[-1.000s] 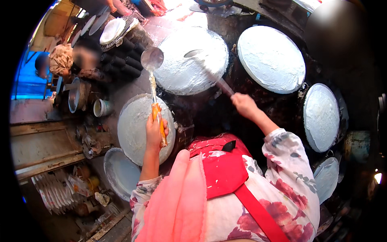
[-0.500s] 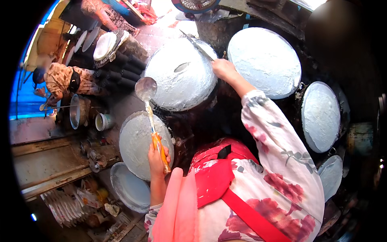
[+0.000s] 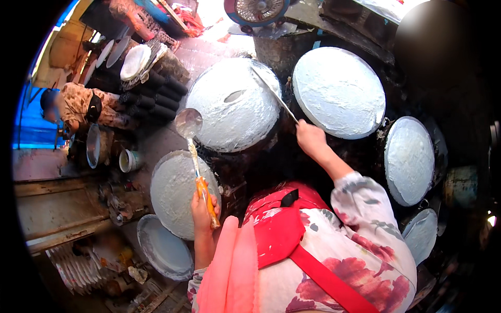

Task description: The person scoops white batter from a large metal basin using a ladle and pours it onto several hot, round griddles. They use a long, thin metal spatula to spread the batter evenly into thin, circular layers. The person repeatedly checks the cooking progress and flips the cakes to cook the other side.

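Observation:
My left hand [image 3: 201,213] is closed round the orange handle of a metal ladle [image 3: 189,123]. The ladle's bowl hangs over the gap between two round griddles. My right hand [image 3: 312,140] grips a long thin spatula [image 3: 277,98]; its blade reaches over the right part of the middle griddle [image 3: 219,120]. White batter covers that griddle, except for a small grey oval patch [image 3: 234,96]. Another white-coated griddle [image 3: 338,94] lies to the right of the spatula. Below the ladle, by my left hand, is a third coated griddle [image 3: 177,190].
A pale round pan [image 3: 166,249] stands at the lower left, and coated griddles [image 3: 410,160] line the right side. A fan [image 3: 257,9] sits at the top. At the far left a person [image 3: 78,107] stands beside a deep pot [image 3: 95,146] and a white bucket [image 3: 128,160].
My right hand has drawn back toward me and a little right, pulling the spatula across the middle griddle's right side. My left hand keeps the ladle in nearly the same place.

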`<move>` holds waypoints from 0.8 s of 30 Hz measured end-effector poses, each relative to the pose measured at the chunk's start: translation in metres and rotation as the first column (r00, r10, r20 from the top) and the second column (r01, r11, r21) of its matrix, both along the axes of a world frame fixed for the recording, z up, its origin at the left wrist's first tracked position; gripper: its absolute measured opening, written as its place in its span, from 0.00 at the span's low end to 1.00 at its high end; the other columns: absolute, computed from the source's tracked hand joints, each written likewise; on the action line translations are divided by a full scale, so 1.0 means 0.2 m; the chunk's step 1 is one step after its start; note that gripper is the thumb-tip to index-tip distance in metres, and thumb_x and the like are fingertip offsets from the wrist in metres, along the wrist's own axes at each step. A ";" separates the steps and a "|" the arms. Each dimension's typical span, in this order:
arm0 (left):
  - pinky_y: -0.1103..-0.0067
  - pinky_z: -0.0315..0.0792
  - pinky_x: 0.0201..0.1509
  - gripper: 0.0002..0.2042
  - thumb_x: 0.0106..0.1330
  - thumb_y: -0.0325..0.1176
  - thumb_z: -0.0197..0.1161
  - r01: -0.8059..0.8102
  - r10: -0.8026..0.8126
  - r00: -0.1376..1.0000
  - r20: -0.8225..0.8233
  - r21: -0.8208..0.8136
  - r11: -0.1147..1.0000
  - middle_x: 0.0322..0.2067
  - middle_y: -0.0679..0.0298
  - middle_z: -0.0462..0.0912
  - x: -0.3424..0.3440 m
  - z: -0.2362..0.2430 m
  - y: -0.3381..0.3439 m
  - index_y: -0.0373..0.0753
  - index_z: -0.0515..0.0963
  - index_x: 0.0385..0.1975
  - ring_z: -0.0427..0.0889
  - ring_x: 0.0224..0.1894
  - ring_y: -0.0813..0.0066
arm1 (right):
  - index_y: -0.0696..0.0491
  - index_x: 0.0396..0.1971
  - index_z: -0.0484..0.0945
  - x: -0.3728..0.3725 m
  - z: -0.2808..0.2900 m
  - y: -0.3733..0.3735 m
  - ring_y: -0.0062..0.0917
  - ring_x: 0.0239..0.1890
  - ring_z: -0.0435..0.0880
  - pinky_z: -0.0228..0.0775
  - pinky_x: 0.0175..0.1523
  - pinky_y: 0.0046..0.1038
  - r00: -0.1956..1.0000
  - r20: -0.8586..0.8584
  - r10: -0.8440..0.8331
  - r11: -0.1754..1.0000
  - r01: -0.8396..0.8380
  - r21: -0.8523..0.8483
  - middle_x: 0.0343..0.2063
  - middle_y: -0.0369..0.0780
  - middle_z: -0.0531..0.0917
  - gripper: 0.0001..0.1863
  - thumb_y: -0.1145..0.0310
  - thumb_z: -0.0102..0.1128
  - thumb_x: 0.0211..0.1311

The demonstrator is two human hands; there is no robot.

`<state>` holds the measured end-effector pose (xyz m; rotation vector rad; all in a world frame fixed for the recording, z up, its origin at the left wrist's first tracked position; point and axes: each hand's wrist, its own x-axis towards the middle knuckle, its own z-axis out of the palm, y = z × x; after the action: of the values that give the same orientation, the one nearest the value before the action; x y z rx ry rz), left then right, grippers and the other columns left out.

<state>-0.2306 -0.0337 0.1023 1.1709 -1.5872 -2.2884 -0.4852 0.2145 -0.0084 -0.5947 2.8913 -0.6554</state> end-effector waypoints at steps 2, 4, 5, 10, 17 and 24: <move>0.85 0.59 0.13 0.16 0.71 0.43 0.46 0.018 -0.018 1.000 -0.015 0.026 0.999 0.17 0.68 0.66 -0.06 0.04 0.02 0.41 0.64 0.53 0.64 0.11 0.82 | 0.56 0.26 0.75 -0.20 0.00 -0.17 0.44 0.28 0.82 0.73 0.35 0.43 1.000 -0.008 0.004 1.000 -0.004 -0.012 0.23 0.51 0.81 0.09 0.68 0.47 0.59; 0.85 0.59 0.14 0.17 0.71 0.43 0.46 0.041 -0.040 0.999 -0.035 0.026 0.999 0.17 0.68 0.66 -0.12 0.07 0.03 0.41 0.64 0.53 0.64 0.11 0.82 | 0.57 0.26 0.78 -0.41 -0.03 -0.37 0.44 0.31 0.83 0.74 0.37 0.42 0.999 0.004 0.037 0.999 -0.037 0.000 0.26 0.51 0.81 0.10 0.70 0.46 0.57; 0.85 0.59 0.14 0.17 0.71 0.43 0.46 0.058 -0.057 0.997 -0.047 0.018 0.998 0.17 0.68 0.66 -0.15 0.08 0.04 0.41 0.64 0.53 0.64 0.11 0.82 | 0.58 0.26 0.78 -0.50 -0.07 -0.45 0.45 0.31 0.82 0.74 0.37 0.42 0.999 0.012 0.053 0.999 -0.053 0.009 0.26 0.51 0.82 0.11 0.72 0.45 0.56; 0.85 0.62 0.14 0.14 0.71 0.39 0.44 0.070 -0.065 0.994 -0.082 0.063 0.996 0.18 0.66 0.67 -0.15 0.08 0.01 0.41 0.63 0.52 0.65 0.12 0.80 | 0.59 0.27 0.78 -0.41 0.13 -0.52 0.45 0.36 0.82 0.73 0.41 0.42 0.979 0.091 0.180 0.983 -0.177 -0.042 0.30 0.53 0.81 0.12 0.71 0.44 0.55; 0.85 0.59 0.14 0.18 0.70 0.45 0.46 0.027 -0.026 0.999 -0.044 0.025 0.999 0.17 0.68 0.66 -0.06 0.03 -0.01 0.41 0.63 0.53 0.63 0.11 0.82 | 0.57 0.30 0.71 -0.16 0.03 -0.12 0.44 0.31 0.82 0.73 0.37 0.43 0.992 0.114 0.058 0.998 -0.059 0.005 0.25 0.50 0.81 0.10 0.67 0.43 0.59; 0.85 0.62 0.13 0.16 0.71 0.42 0.45 -0.005 0.011 0.999 -0.050 0.122 0.993 0.18 0.66 0.67 -0.09 0.07 0.00 0.41 0.64 0.52 0.65 0.11 0.80 | 0.58 0.28 0.71 -0.20 0.08 -0.13 0.44 0.29 0.82 0.73 0.36 0.43 0.981 0.058 0.187 0.981 -0.183 -0.069 0.23 0.51 0.81 0.13 0.65 0.41 0.62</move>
<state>-0.2489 -0.0330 0.1156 1.1333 -1.4415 -2.4203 -0.5252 0.1895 0.0072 -0.8235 2.7222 -0.7263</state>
